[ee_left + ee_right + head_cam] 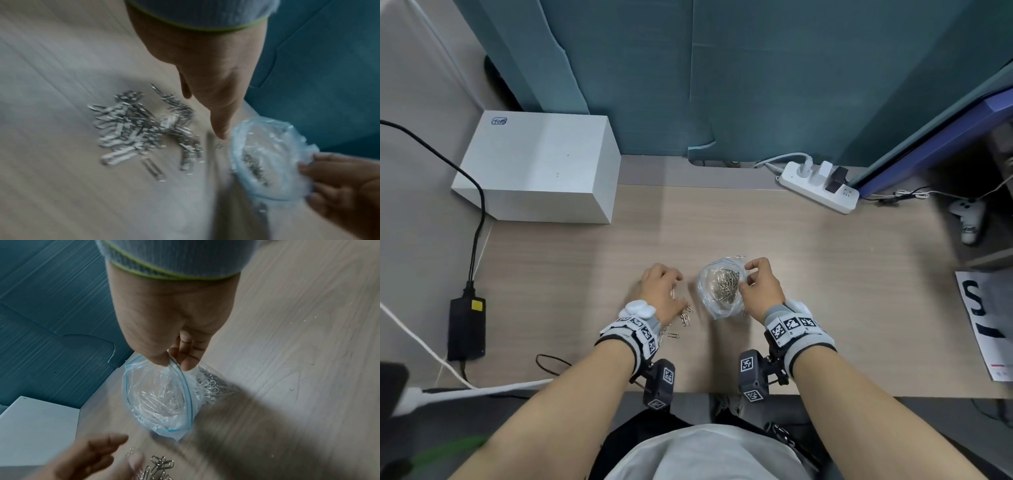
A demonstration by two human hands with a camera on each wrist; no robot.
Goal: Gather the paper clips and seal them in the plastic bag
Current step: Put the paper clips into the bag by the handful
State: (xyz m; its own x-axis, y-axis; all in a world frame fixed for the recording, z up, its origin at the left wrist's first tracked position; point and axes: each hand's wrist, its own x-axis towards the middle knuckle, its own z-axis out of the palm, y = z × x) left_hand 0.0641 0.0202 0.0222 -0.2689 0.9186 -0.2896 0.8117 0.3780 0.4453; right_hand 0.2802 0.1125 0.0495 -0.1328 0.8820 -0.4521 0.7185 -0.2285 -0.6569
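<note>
A clear zip bag (pixel 717 305) with a blue seal strip sits on the wooden desk (pixel 825 274), mouth open, with a heap of silver paper clips inside (pixel 726 286). My right hand (pixel 748 274) pinches the bag's rim (pixel 180 369) between thumb and fingers and holds the mouth open (pixel 160 399). Several loose paper clips (pixel 684 317) lie in a pile (pixel 144 129) just left of the bag (pixel 267 154). My left hand (pixel 666 286) hovers over that pile with relaxed fingers; one fingertip (pixel 221 134) touches the desk beside the bag. This view is blurred.
A white box (pixel 541 168) stands at the back left and a power strip (pixel 822 186) at the back right, against a teal partition (pixel 756 85). A black adapter (pixel 467 329) with cables lies on the left, a printed sheet (pixel 983 318) on the right.
</note>
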